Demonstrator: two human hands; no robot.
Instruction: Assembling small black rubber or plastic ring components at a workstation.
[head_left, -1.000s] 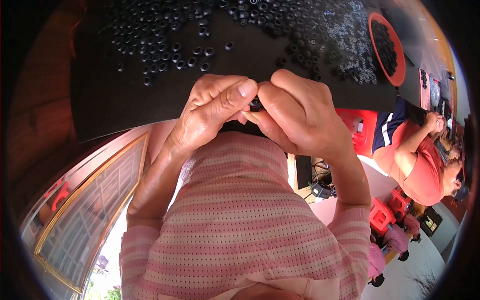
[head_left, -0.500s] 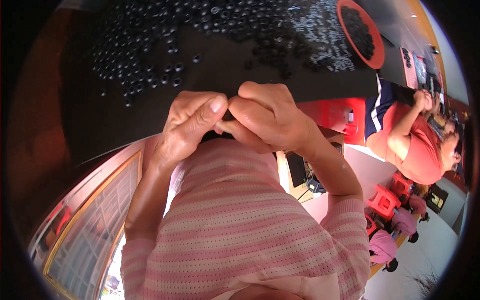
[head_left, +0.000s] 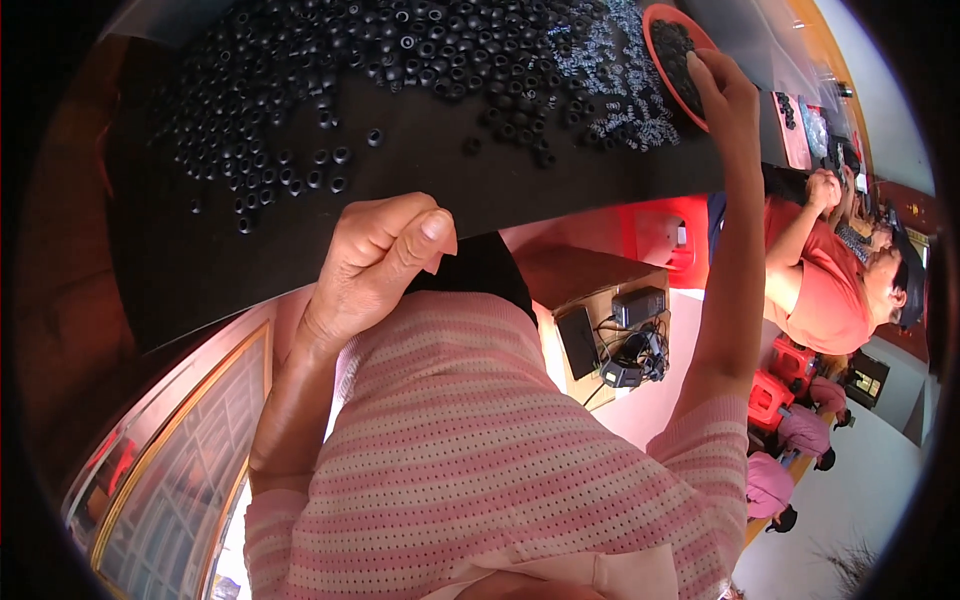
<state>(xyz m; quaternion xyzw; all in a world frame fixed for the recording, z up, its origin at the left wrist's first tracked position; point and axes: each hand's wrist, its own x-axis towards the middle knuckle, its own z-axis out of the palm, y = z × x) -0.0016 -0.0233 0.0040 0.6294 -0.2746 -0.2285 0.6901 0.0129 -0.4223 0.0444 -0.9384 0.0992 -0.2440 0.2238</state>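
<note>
Right arm stretched forward to the orange bowl (head_left: 650,40), left hand (head_left: 378,258) curled near the body.
The right hand (head_left: 727,92) overlaps the bowl's right side, beside the dark pieces (head_left: 673,48) inside; its grip cannot be told. The left hand's thumb lies along bent fingers, any contents hidden; black rings (head_left: 430,45) spread beyond it across the surface (head_left: 420,160).

Left hand (head_left: 370,265) curled inward, right hand (head_left: 730,98) stretched forward

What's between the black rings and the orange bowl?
Small silvery pieces, apparently springs, scattered on the black table between the rings and the bowl. Some rings mix in at the patch's edge. Head view shows it.
</note>
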